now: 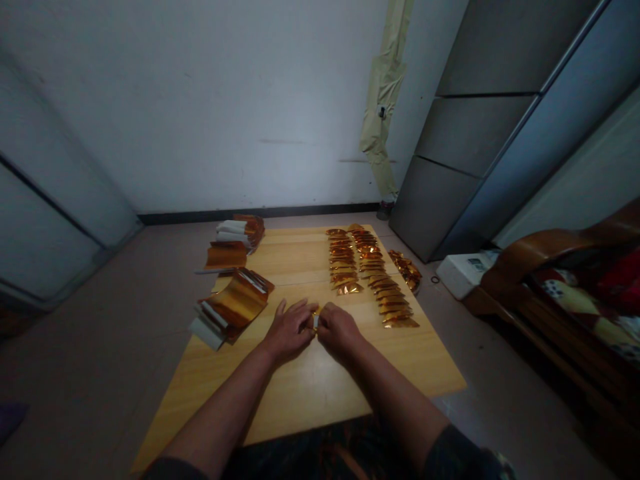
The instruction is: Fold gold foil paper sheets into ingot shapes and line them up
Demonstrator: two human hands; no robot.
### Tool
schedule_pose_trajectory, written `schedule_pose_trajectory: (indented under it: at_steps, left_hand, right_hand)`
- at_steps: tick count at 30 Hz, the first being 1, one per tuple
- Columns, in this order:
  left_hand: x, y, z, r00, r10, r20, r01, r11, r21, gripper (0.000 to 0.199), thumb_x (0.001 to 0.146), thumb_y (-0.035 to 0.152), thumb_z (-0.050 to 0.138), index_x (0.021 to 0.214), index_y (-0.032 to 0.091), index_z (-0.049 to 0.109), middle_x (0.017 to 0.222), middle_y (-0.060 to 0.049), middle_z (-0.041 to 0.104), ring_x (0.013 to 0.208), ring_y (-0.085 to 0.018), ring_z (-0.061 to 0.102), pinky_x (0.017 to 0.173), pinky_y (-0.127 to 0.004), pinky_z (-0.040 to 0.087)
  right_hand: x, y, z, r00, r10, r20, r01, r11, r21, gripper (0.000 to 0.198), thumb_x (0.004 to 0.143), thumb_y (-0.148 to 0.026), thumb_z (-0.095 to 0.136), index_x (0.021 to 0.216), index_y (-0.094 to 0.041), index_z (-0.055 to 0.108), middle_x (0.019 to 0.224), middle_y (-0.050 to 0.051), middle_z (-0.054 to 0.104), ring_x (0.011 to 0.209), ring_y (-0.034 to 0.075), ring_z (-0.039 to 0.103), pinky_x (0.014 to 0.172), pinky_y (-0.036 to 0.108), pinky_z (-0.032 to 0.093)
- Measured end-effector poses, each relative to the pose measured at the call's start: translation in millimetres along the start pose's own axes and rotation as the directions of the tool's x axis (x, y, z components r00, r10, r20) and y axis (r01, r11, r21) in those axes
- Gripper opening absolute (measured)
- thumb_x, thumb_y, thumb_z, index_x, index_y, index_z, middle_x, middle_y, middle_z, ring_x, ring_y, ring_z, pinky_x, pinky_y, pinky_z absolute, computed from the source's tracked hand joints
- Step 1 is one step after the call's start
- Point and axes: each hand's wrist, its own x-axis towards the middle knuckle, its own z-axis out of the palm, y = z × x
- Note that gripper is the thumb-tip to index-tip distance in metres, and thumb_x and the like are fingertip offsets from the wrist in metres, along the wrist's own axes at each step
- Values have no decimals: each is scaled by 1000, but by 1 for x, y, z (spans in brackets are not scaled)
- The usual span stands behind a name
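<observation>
A small paper (315, 323), white with bits of gold, is right between the two hands, just over the worktop (305, 397) in front of the person. The left hand (291, 331) pinches its left side, and the right hand (340, 331) curls tight around its right side, so neither is nearer. The bit that shows is a thin strip pointing away from the body; the hands hide the rest, so I cannot tell its full long way. Left of the left hand is a fanned stack of gold paper (240, 299), with more paper (227, 256) behind it. Past the right hand, two rows of folded gold pieces (343, 259) run toward the wall, the outer row close to the right edge. A shiny gold heap (406, 270) sits beyond that edge.
</observation>
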Motion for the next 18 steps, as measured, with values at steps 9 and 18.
schedule_pose_trajectory:
  at_steps: [9, 18]
  left_hand:
    - [0, 0, 3, 1000, 2, -22, -2, 1000, 4, 20, 83, 38, 52, 94, 26, 64, 140, -1, 55, 139, -28, 36, 115, -61, 8]
    - [-2, 0, 7, 997, 8, -77, -9, 1000, -9, 7, 76, 26, 54, 82, 25, 57, 137, 2, 58, 138, -26, 38, 115, -61, 9]
  right_hand:
    - [-3, 9, 12, 994, 0, -110, 17, 988, 154, 12, 72, -8, 53, 73, -19, 56, 77, -2, 48, 72, 12, 47, 64, 22, 32]
    - [-5, 11, 15, 971, 86, -223, -12, 949, 314, 29, 57, 2, 40, 72, -20, 51, 79, -1, 48, 77, 14, 48, 72, 23, 38]
